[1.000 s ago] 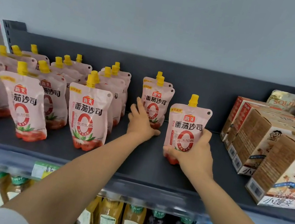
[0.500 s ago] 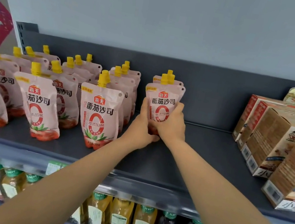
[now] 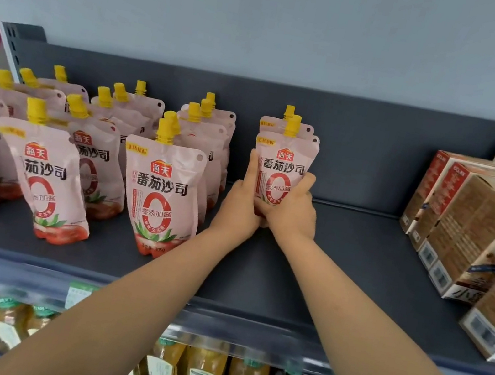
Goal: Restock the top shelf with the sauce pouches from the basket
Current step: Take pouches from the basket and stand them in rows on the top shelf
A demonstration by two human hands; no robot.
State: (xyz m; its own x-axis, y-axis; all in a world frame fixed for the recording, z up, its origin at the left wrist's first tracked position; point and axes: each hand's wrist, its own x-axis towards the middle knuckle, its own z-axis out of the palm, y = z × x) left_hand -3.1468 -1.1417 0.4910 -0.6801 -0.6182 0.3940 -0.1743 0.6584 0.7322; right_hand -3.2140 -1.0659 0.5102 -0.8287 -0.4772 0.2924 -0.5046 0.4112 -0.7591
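One sauce pouch [image 3: 281, 173]: we are holding it upright at mid top shelf [image 3: 340, 270], at the front of a column of three, its base hidden. Our left hand [image 3: 237, 208] is wrapping its left edge and our right hand [image 3: 292, 215] is clasping its lower right. About fourteen yellow-capped pouches [image 3: 160, 198] are standing to the left. At least four snack cartons [image 3: 475, 240] are standing to the right. Bottles [image 3: 203, 374] are showing blurred on the shelf below.

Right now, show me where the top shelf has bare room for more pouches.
Widest bare stretch of the top shelf: between the pouch gripped by the left hand and right hand and the snack boxes at right. The front strip by the forearms is bare too. Left of the hands, pouch rows crowd it.
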